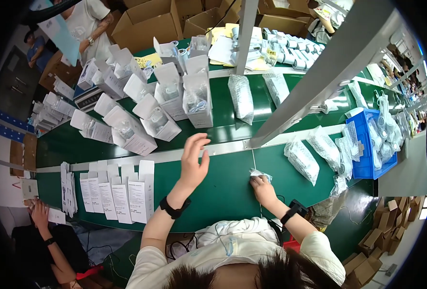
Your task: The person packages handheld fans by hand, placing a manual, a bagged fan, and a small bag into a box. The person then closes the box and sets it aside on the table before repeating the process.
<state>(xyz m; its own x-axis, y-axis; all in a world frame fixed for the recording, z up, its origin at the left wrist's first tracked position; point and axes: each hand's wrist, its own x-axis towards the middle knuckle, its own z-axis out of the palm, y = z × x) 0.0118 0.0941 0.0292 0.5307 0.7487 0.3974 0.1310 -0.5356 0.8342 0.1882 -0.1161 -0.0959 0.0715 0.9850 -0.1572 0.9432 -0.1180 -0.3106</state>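
Five flat boxes (117, 192) stand in a row on the green desk (223, 192), left. Left hand (194, 161) hovers with fingers spread, released, near the open boxes (141, 130), roughly a dozen; a careless sweep could topple one. Right hand (263, 187) pinches one small bag (260, 174) against the desk; it may slip

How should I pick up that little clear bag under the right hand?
Probably pinch the small clear bag by its far edge, which pokes out beyond the right hand, coming from above. It lies flat and crumpled on the green table, so nothing else sticks up.
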